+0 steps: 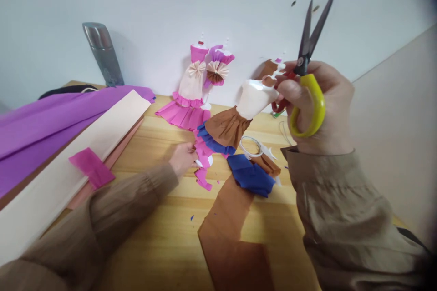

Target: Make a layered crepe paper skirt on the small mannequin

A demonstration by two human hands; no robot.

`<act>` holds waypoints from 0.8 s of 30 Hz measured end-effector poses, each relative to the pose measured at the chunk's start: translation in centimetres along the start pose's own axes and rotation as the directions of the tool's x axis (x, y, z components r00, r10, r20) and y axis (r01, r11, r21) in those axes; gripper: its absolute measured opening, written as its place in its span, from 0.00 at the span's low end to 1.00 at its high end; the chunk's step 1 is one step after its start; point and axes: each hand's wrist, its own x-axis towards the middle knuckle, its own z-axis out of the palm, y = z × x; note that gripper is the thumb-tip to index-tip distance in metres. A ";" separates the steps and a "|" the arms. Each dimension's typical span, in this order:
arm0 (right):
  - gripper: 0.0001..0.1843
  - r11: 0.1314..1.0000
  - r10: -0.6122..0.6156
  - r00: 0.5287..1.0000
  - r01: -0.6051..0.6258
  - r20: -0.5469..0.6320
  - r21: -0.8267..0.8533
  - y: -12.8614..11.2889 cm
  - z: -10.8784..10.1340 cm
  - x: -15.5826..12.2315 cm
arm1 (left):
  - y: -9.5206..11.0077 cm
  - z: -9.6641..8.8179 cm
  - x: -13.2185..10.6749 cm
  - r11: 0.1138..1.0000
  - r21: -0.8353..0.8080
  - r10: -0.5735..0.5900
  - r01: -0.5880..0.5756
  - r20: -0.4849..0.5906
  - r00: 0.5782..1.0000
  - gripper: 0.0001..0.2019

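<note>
My right hand (321, 104) is raised over the table and closed round the yellow and red handles of a pair of scissors (309, 41), blades slightly apart and pointing up. The same hand also pinches the top of a paper doll dress (239, 116) with a cream bodice, a brown ruffle and a blue ruffle. My left hand (182, 159) rests on the wooden table (160, 236), fingers curled on pink paper scraps (204, 163) under the hanging dress.
Purple (41, 122), cream (68, 163) and pink crepe sheets lie at the left. A brown sheet (232, 232) and a blue piece (251, 175) lie in front. Finished pink paper dresses (191, 95) lean on the wall, near a metal flask (102, 54) and a tape roll (251, 146).
</note>
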 end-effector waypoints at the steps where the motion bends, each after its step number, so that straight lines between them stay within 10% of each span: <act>1: 0.17 1.000 0.002 1.000 -0.002 0.002 -0.017 -0.2 0.1 0.2 | 0.0 0.0 0.0 1.000 0.005 0.000 0.000 0.006 1.000 0.04; 24: 0.14 0.990 0.070 0.998 -0.069 -0.001 -0.123 2.1 1.0 0.0 | 0.8 -0.2 0.3 0.979 -0.115 0.171 -0.171 -0.008 0.985 0.10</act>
